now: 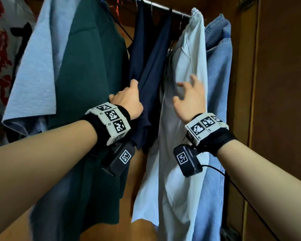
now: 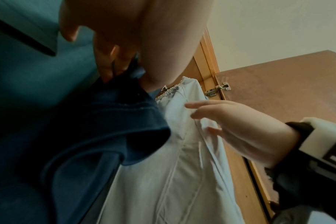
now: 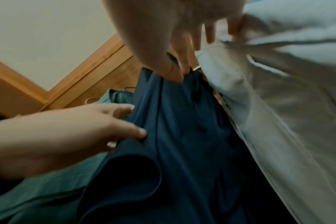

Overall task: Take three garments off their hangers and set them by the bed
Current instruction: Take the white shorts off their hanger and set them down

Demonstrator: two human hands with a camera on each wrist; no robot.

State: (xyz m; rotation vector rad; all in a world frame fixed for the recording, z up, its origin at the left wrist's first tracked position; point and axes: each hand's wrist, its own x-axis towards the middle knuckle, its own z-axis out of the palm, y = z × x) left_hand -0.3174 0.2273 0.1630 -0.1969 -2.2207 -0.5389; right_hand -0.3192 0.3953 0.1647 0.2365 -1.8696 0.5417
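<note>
The left hand grips the edge of the navy garment, its fingers curled round a fold of the cloth while the thumb presses the front, as the right wrist view shows. The right hand is spread, fingers apart and slightly bent, its fingertips at the pale trousers; whether they press the cloth or only brush it cannot be told, since that view is blurred. The two hands are apart, with the gap between the navy garment and the pale trousers lying between them. Both garments hang from the rail above the hands, the navy one on a thin wire hanger whose hook shows at the rail. To the left of the left hand hangs a green shirt, touching the navy garment, and beyond it a light blue shirt. To the right of the right hand, just behind the pale trousers, hang jeans. Further right stands the brown wardrobe door, its hinge seen in the left wrist view above the right hand. Each wrist wears a black band with white marker tiles and a small black camera below it; a cable runs down from the right one.
</note>
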